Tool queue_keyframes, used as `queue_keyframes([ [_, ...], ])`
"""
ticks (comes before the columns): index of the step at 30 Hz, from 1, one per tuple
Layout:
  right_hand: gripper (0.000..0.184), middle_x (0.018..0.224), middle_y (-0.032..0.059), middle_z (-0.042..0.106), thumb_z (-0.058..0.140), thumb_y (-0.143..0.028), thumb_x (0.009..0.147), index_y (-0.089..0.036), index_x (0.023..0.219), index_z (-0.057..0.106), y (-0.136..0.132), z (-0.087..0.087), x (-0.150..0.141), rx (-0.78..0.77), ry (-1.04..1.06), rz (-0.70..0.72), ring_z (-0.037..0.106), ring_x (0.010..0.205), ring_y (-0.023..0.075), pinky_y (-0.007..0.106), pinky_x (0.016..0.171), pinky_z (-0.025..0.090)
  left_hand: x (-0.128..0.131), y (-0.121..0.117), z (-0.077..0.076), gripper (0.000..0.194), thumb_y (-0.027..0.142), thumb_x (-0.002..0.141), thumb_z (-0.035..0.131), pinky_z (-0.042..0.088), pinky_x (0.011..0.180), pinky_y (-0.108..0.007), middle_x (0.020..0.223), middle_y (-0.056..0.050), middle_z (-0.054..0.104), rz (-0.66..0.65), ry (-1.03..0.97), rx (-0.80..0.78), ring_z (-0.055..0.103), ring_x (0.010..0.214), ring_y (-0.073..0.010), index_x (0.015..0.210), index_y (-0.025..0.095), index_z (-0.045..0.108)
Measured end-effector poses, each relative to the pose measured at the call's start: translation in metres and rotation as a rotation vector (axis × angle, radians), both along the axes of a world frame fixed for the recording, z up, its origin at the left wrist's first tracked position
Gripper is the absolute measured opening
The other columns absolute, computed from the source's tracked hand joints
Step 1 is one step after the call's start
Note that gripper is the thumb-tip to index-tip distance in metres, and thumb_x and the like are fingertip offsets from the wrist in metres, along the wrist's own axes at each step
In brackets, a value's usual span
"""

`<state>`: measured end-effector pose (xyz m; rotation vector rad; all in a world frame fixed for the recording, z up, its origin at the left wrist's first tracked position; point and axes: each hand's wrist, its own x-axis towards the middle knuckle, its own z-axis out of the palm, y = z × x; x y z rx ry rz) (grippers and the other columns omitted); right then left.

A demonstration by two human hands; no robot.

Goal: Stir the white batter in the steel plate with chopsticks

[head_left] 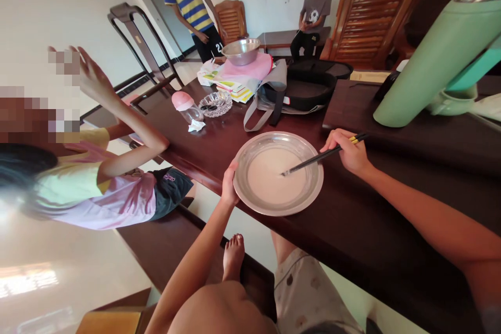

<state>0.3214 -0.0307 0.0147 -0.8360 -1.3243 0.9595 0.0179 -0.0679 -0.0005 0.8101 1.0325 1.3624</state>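
The round silver bowl [278, 210] is wide and shiny. It sits on the dark brown table [211, 151], close to the edge. Pale, pinkish, runny mix [270, 182] fills its middle. The thin black chopsticks [313, 159] have gold bands near the top. They lean over the right rim, tips in the mix.

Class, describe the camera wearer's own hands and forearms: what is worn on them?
The left hand and right hand wear no gloves. No watch or bracelet shows. The left forearm and right forearm have no sleeves over them.
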Motion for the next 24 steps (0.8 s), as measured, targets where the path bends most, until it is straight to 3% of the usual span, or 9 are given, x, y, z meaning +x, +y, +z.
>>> queue_keyframes([
  [4,0.044,0.063,0.0021,0.070,0.064,-0.057,0.087,-0.023,0.060,0.066,-0.0019,-0.0016,-0.0024,-0.046,-0.109,0.116,0.067,0.062,0.0187,0.034,0.066,0.054,0.0000,0.0000,0.0006,0.051,0.053,0.070,0.072,0.056,0.089,-0.041,0.105,-0.009,0.077,0.011,0.010,-0.013,0.070,0.107,-0.0332,0.108,0.019,0.071],
  [9,0.043,0.062,0.0017,0.069,0.066,-0.057,0.086,-0.023,0.060,0.065,0.0001,-0.0022,-0.0009,-0.020,-0.049,0.001,0.068,0.062,0.0190,0.035,0.069,0.055,-0.0003,-0.0001,-0.0004,0.053,0.053,0.070,0.072,0.057,0.088,-0.041,0.107,-0.009,0.076,0.013,0.011,-0.015,0.070,0.106,-0.0329,0.111,0.019,0.071],
  [15,0.042,0.066,0.0027,0.071,0.065,-0.057,0.086,-0.023,0.062,0.068,-0.0029,-0.0021,-0.0041,-0.043,-0.121,0.113,0.068,0.064,0.0187,0.034,0.068,0.055,-0.0022,0.0001,-0.0025,0.051,0.054,0.072,0.072,0.056,0.091,-0.042,0.106,-0.009,0.076,0.007,0.020,-0.015,0.069,0.106,-0.0336,0.109,0.019,0.071],
  [20,0.045,0.059,0.0015,0.066,0.067,-0.058,0.085,-0.022,0.057,0.063,-0.0009,-0.0024,-0.0020,-0.029,-0.032,0.001,0.067,0.060,0.0191,0.034,0.064,0.054,-0.0011,-0.0002,-0.0012,0.048,0.051,0.072,0.072,0.056,0.090,-0.041,0.099,-0.007,0.077,0.006,0.003,-0.010,0.070,0.104,-0.0321,0.108,0.020,0.071],
  [24,0.043,0.064,0.0023,0.069,0.064,-0.056,0.088,-0.023,0.061,0.066,-0.0024,-0.0040,-0.0022,-0.047,-0.113,0.112,0.067,0.063,0.0190,0.034,0.067,0.055,-0.0007,-0.0005,-0.0005,0.044,0.049,0.070,0.072,0.056,0.088,-0.041,0.095,-0.007,0.077,0.007,0.009,-0.030,0.071,0.102,-0.0322,0.103,0.020,0.071],
])
